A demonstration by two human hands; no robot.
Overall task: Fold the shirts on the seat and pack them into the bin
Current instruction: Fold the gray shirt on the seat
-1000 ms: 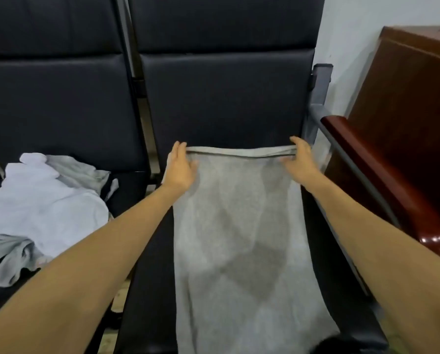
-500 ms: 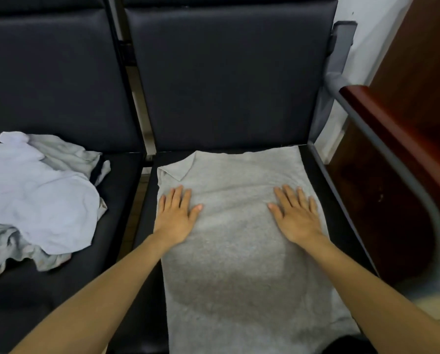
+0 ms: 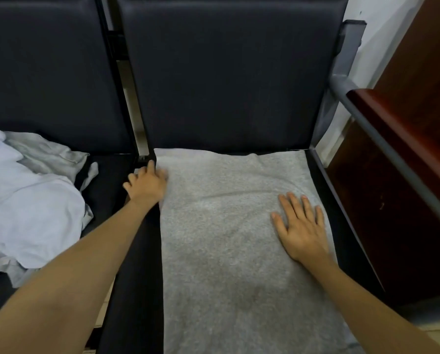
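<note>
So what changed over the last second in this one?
The grey shirt, held up by its top edge, was let go and laid flat on the seat. The left hand slid out to the shirt's left edge; any grip there is unclear. The right hand stayed flat on it, and the pile of clothes stayed put.

No writing, label, brand mark or number can be read anywhere in the head view: not on the grey shirt (image 3: 226, 238), the dark seat (image 3: 137, 277), the pile of clothes (image 3: 35, 200) beside it, or the wooden cabinet (image 3: 405, 200).
</note>
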